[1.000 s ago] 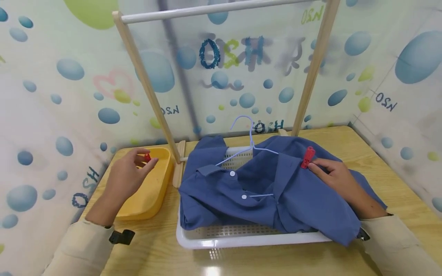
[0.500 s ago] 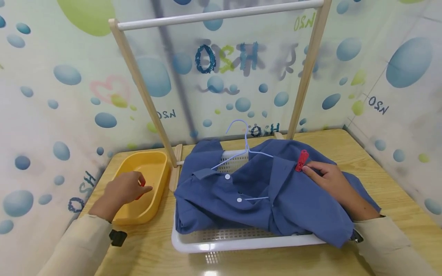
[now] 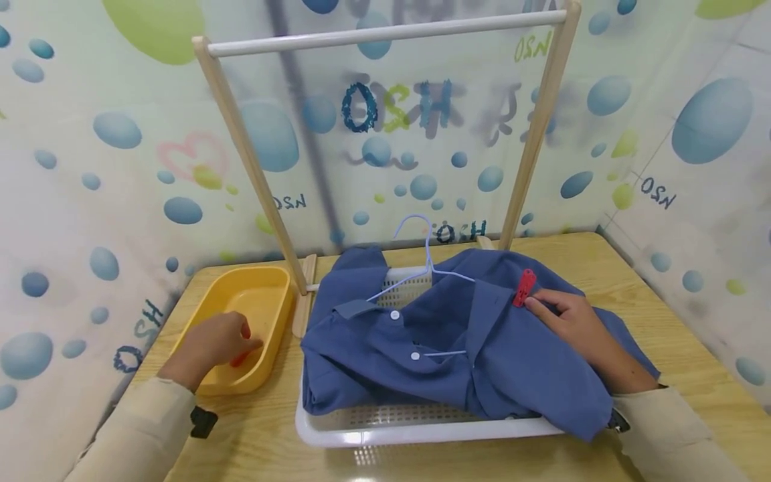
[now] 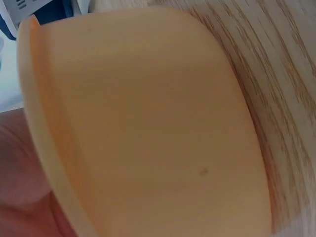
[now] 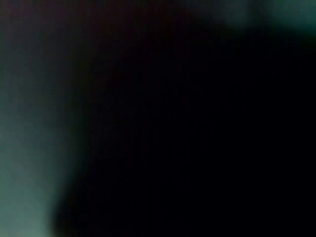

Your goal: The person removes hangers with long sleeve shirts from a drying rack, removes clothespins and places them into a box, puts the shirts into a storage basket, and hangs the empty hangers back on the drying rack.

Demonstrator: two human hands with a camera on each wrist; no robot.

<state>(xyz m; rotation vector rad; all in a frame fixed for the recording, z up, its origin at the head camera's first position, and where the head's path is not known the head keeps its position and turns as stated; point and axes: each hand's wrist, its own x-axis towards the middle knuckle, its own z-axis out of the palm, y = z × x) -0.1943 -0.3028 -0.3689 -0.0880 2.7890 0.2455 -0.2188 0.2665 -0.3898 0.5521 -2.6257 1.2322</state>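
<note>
My left hand [image 3: 213,341] reaches down into a yellow plastic bin [image 3: 255,301], pinching a red clothespin [image 3: 239,359] partly hidden by the fingers. The left wrist view is mostly filled by the bin's outer wall [image 4: 148,123], with part of the hand [image 4: 22,173] behind its rim. On the right, my right hand [image 3: 569,321] pinches the lower end of another red clothespin [image 3: 525,288], which sits on a blue shirt [image 3: 536,361] near its shoulder. A pale blue wire hanger [image 3: 428,258] lies within the shirt, its hook sticking up. The right wrist view is too dark to read.
Under the shirt stands a white perforated basket [image 3: 421,435]. Behind it rises a wooden rack [image 3: 533,140] with a white top bar [image 3: 385,32], one foot lying between bin and basket. Everything stands on a wooden table [image 3: 656,321] against patterned walls.
My left hand has lowered into the yellow bin with its clothespin. The right hand keeps its place at the clothespin on the shirt. The head view has tilted slightly.
</note>
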